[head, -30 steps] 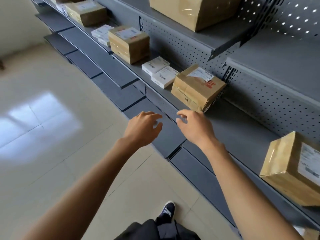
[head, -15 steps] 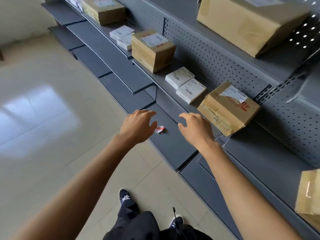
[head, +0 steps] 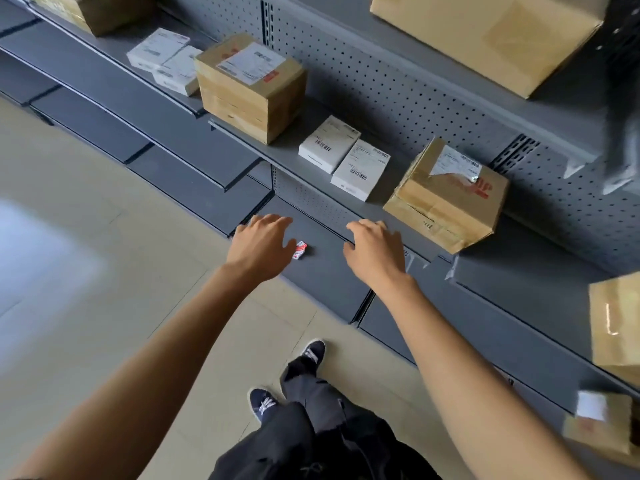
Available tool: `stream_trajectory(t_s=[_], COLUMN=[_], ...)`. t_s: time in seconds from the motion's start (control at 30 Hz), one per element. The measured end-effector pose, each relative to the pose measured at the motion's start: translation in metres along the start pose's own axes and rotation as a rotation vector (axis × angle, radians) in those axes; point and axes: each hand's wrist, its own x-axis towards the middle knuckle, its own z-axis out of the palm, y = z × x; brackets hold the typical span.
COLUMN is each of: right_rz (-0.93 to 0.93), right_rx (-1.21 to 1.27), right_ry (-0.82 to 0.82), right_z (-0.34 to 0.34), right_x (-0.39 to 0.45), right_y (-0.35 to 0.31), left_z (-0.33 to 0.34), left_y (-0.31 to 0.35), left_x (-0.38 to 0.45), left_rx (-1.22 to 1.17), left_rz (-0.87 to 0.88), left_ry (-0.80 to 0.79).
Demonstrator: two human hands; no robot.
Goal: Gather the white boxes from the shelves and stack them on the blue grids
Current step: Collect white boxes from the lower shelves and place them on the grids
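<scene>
Nothing gathered yet: left hand (head: 260,244) and right hand (head: 374,251) empty, fingers loosely spread, reaching toward two white boxes (head: 344,156) on the middle shelf (head: 284,157); blue grids unseen, stacking all ahead.

In front of me stands a long grey metal shelving unit (head: 221,157) with several levels, one above the other. Its back panel (head: 408,95) is grey metal full of small round holes, and a slotted upright (head: 266,19) runs down it. The lowest shelf (head: 322,278) is dark grey and sits close to the floor. The floor (head: 86,271) is made of pale beige tiles with thin joints. On the left, the tiles reflect a soft bright patch of light (head: 38,251).
</scene>
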Motion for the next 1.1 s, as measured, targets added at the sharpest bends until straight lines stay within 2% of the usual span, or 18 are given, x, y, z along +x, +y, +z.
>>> stream_trajectory(t_s=[0.33,0.67,0.83,0.93,1.1], right_rz=[0.117,0.163,0.215,0.250,0.298], right_rx=[0.139,0.187,0.151,0.138,0.157], right_ry=[-0.023,0.066,0.027,-0.026,-0.007], right_z=[0.035,0.044,0.063,0.078,0.088], right_x=[0.062,0.136,0.162,0.168,0.166], right_y=[0.032,0.028,0.026,0.022,0.011], left_z=[0.005,0.001,0.007,0.010,0.014], left_y=[0.009,0.001,-0.012,-0.019,-0.028], left_x=[0.087,0.176,0.233,0.258,0.277], left_rx=[0.050,0.050,0.082,0.118,0.198], left_rz=[0.114,0.190,0.261,0.326,0.474], left_ry=[-0.167,-0.166,-0.190,-0.228,-0.289])
